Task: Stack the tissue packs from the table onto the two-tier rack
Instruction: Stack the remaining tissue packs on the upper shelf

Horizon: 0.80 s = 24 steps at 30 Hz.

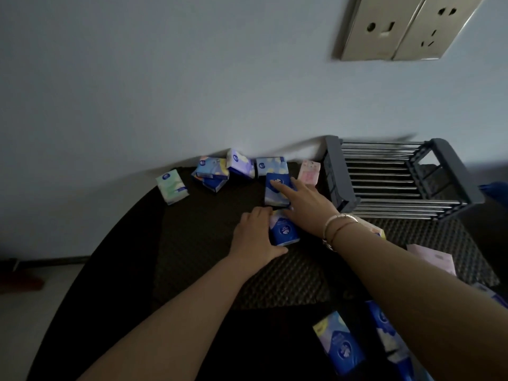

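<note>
My left hand [254, 235] clamps its grip on the dark blue pack [284, 231] left of the rack [341, 188]; my right hand [305, 200], fingers apart, draws another blue pack [276, 189] closer to gather both

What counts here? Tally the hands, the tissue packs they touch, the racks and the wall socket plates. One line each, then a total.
Bare hands: 2, left hand and right hand
Tissue packs touched: 2, dark blue plastic-wrapped pack under the right hand, blue-and-white plastic-wrapped pack gripped by the left hand
Grey two-tier rack with metal bars: 1
Brass-coloured rectangular wall socket plates: 2
Total: 7
</note>
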Available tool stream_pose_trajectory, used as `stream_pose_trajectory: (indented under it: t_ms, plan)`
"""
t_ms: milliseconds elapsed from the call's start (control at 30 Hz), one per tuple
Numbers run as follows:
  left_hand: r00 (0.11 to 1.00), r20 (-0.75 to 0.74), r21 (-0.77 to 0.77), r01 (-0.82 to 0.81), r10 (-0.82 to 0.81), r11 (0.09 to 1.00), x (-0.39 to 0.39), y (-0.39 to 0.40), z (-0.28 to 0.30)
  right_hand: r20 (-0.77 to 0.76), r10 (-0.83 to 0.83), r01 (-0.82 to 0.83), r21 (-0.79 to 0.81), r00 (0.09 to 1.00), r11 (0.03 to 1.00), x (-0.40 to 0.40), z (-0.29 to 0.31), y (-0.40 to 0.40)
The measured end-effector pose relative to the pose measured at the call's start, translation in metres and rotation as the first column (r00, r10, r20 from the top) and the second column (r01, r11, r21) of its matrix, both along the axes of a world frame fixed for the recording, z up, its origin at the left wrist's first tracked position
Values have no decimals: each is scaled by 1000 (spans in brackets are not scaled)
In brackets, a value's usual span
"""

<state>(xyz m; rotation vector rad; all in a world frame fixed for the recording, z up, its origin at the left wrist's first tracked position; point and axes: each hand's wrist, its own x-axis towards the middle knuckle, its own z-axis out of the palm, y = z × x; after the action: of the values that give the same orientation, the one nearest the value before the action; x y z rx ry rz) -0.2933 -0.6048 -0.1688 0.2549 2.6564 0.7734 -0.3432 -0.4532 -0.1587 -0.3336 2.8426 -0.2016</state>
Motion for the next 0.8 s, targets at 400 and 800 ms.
stream_pose_trajectory:
  t_ms: [400,800]
  plan:
    - [900,280,372,-422,334,827,17,-48,37,-163,-72,17,-319,984,948,43,6,-17]
    - [641,745,597,-764,183,245,78,-65,112,-356,171,-326,-440,919,836,140,104,-47]
